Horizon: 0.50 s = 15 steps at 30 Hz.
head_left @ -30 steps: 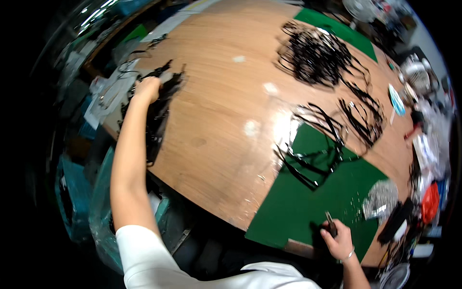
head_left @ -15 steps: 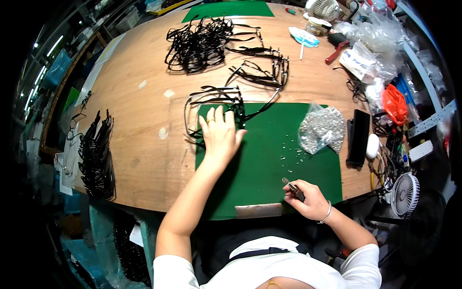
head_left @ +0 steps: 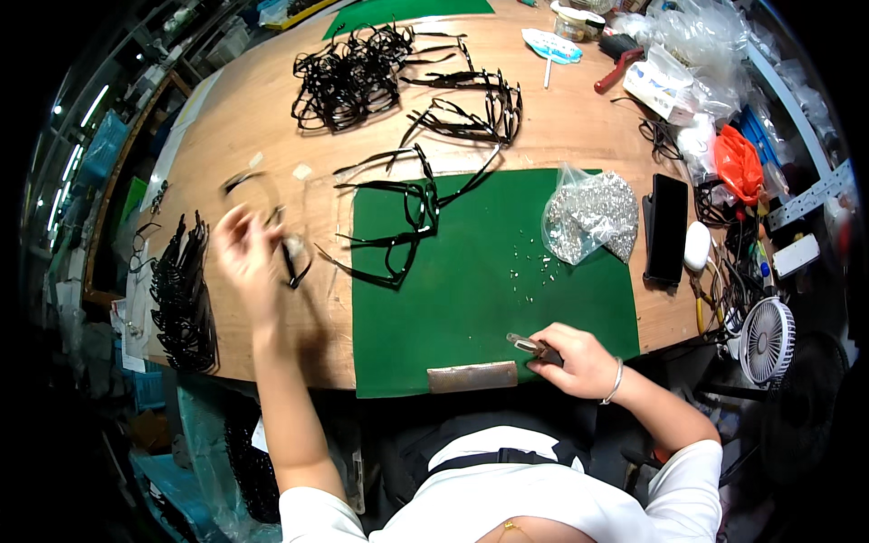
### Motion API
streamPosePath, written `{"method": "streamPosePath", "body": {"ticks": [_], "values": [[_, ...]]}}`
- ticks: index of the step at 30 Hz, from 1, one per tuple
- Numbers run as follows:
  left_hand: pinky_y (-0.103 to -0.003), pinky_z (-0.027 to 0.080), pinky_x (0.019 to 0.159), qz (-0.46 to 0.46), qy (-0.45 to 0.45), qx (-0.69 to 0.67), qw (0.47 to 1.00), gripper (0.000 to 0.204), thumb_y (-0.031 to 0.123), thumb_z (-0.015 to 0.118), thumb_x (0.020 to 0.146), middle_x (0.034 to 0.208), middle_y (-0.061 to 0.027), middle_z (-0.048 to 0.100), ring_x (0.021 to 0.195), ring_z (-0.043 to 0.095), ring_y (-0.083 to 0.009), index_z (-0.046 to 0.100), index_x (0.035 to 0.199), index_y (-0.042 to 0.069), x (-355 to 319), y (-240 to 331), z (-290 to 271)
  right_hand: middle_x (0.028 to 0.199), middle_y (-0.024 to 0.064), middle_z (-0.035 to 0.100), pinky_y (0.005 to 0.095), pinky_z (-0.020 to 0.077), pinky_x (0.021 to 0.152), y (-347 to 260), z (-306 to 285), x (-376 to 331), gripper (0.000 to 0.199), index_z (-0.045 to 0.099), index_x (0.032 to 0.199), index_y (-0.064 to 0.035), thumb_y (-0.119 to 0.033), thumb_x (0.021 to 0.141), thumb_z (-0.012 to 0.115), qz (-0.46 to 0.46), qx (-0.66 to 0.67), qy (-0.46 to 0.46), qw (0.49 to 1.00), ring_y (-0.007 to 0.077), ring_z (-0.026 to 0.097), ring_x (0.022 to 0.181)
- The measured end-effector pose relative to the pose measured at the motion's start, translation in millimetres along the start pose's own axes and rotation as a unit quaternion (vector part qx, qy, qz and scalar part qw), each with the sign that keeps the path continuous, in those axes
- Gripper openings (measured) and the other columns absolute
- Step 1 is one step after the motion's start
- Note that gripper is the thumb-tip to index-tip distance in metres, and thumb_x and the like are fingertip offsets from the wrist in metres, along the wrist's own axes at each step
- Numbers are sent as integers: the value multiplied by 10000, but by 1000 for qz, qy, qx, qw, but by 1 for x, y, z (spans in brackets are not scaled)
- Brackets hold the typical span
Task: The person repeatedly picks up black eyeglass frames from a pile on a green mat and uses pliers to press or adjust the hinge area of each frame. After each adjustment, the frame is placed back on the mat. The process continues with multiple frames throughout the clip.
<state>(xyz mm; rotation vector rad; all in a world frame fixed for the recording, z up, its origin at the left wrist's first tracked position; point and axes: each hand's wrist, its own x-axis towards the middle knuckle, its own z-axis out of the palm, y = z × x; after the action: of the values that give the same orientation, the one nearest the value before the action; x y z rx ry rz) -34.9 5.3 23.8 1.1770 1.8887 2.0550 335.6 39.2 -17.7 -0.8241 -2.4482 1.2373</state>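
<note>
Counted on the counter (head_left: 272,109): two green mats, one large (head_left: 489,308) and one at the far edge (head_left: 407,11). One clear bag of small silver parts (head_left: 593,215). One black phone (head_left: 668,228). One white fan (head_left: 766,341). One orange bag (head_left: 738,163). Black frames lie in one tangled heap (head_left: 348,77), one row at the left edge (head_left: 181,294) and several loose pairs (head_left: 407,217); exact number cannot be told.
</note>
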Motion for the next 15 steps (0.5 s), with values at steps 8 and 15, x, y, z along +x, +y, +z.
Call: {"method": "streamPosePath", "body": {"ticks": [8,15], "values": [[-262,439,635,-185,162,39,969,554,-24,443,807,993,-87,448,726,518,-154,254,1292,166,-110,-75,-112,1083,148,459,381,432,716,15,7,35,450,442,1113,19,-140,724,602,36,-300,29,953,297,544,828],[-309,468,677,-119,-304,362,873,126,61,500,825,939,-130,591,850,579,-241,559,791,-46,-123,0,-84,1068,169,462,390,458,703,8,-3,16,423,455,1070,17,-140,710,613,42,-221,4,974,331,553,816]]}}
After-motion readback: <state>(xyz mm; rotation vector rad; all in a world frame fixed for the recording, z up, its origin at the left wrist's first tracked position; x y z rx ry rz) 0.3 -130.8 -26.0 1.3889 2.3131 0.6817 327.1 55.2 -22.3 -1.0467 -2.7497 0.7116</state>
